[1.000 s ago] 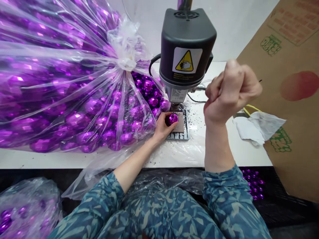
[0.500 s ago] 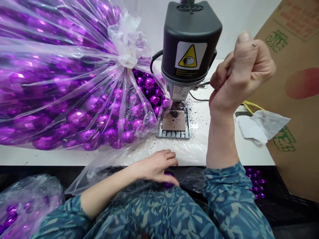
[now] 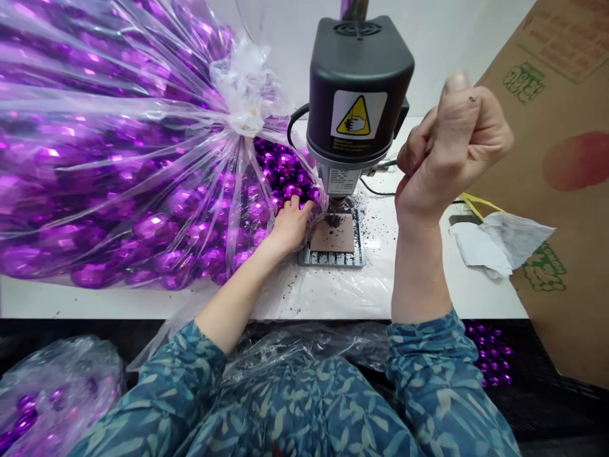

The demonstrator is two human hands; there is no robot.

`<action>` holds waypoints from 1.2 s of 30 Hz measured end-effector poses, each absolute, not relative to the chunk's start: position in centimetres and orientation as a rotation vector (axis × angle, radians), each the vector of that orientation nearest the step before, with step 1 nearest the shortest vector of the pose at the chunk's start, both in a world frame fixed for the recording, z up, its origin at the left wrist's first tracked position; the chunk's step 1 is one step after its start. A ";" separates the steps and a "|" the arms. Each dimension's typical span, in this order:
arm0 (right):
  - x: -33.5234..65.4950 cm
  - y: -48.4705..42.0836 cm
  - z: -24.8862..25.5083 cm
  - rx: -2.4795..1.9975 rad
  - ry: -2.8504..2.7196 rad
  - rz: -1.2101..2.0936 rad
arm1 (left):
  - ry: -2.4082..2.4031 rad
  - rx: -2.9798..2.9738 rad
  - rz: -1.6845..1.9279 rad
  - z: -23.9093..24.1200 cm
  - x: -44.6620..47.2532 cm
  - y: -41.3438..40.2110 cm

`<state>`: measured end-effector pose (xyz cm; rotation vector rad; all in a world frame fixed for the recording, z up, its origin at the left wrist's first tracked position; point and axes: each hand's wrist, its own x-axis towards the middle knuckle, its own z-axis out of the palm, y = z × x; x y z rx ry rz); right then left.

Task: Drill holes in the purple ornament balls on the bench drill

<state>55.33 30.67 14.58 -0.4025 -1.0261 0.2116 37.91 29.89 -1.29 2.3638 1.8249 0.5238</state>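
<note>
Location of purple faceted balls [image 3: 286, 165]: loose beneath the knotted neck of the large clear bag [image 3: 245, 86], just left of the machine head [image 3: 359, 76]. Left hand [image 3: 289, 227]: partly open, fingertips among the balls; firm hold on one impossible to tell. Change within half a second: shifted from the near edge of the white table [image 3: 118, 306], with a ball by the thumb, to the loose balls. Brown pad [image 3: 332, 236] on the slotted metal base [image 3: 328, 261]: without a ball, unlike one second ago; dark shavings [image 3: 339, 220] along the far part. Judged meaning: no piece in place under the machine head, handling now at the loose balls. Right hand [image 3: 454, 149]: raised, closed into a fist, contents hidden. Farther right: crumpled white paper [image 3: 483, 247], cardboard box [image 3: 566, 216].
</note>
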 end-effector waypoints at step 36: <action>55.1 29.6 14.4 -0.560 -1.080 0.119 | 1.014 1.241 1.430 -5.8 41.4 26.3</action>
